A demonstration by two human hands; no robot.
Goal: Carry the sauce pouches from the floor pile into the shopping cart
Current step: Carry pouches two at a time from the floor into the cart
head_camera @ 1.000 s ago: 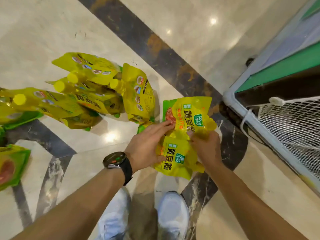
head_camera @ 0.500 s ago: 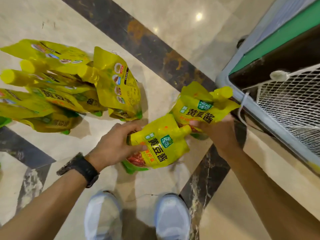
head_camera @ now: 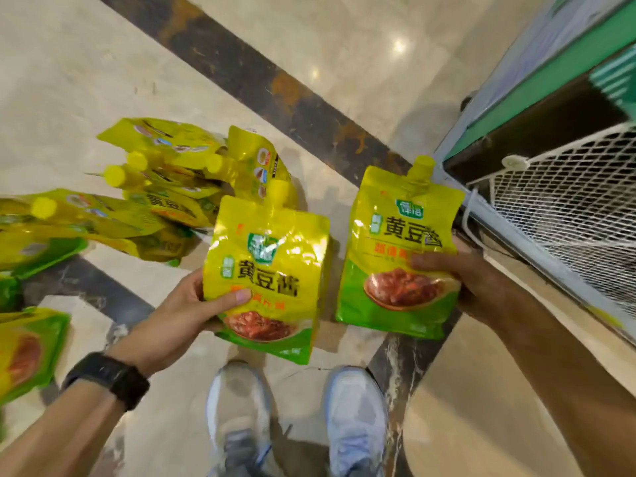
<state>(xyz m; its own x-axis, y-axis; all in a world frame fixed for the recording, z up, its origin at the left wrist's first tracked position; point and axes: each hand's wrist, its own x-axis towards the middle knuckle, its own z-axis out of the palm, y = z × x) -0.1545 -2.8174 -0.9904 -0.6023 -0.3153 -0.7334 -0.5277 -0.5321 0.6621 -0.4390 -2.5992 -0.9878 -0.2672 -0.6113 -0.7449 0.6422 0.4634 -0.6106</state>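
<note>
My left hand grips a yellow-green sauce pouch by its lower left edge, thumb across the front, spout up. My right hand holds a second pouch upright by its right side, just left of the shopping cart. Both pouches are lifted off the floor, label toward me. The floor pile of several more yellow pouches lies to the left, behind my left hand.
The cart's white mesh basket and grey rim fill the right side, with a green-edged fixture behind it. More pouches lie at the far left. My two white shoes stand on the marble floor below the pouches.
Both hands lifted their pouches off the floor and turned them upright with labels facing me. The view rose and the pouches now sit side by side, nearer the cart.
</note>
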